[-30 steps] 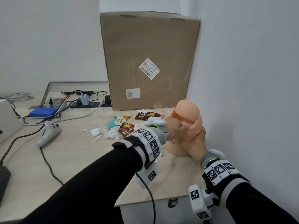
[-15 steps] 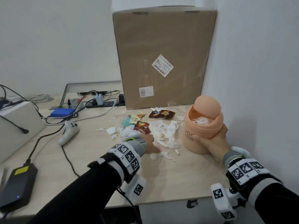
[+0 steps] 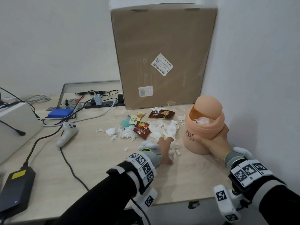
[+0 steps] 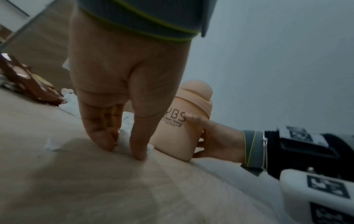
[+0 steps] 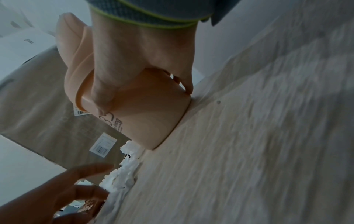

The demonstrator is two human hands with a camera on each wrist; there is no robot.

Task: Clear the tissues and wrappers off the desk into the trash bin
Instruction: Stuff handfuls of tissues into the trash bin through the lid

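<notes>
A peach swing-lid trash bin (image 3: 203, 127) (image 4: 180, 125) (image 5: 134, 118) stands on the desk at the right, by the wall, with white tissue showing in its mouth. My right hand (image 3: 211, 141) (image 5: 145, 91) grips its side. My left hand (image 3: 168, 150) (image 4: 124, 145) is down on the desk just left of the bin, fingers and thumb pinching white tissue scraps (image 3: 175, 151) (image 4: 123, 134) (image 5: 124, 174). Behind it lie a tissue pile (image 3: 162, 129), a red-brown wrapper (image 3: 141, 129), a brown wrapper (image 3: 161, 114) and a teal wrapper (image 3: 126, 125).
A large cardboard box (image 3: 162, 54) stands against the wall behind the litter. On the left are a white controller (image 3: 67, 133), cables, a power strip (image 3: 103, 103), a blue box (image 3: 60, 113), a black adapter (image 3: 16, 190) and a white device (image 3: 14, 127). The desk edge (image 3: 178, 201) is near me.
My left hand has come away from the bin's lid and dropped to the desk, then slid right onto the scraps beside the bin. My right hand keeps hold of the bin.
</notes>
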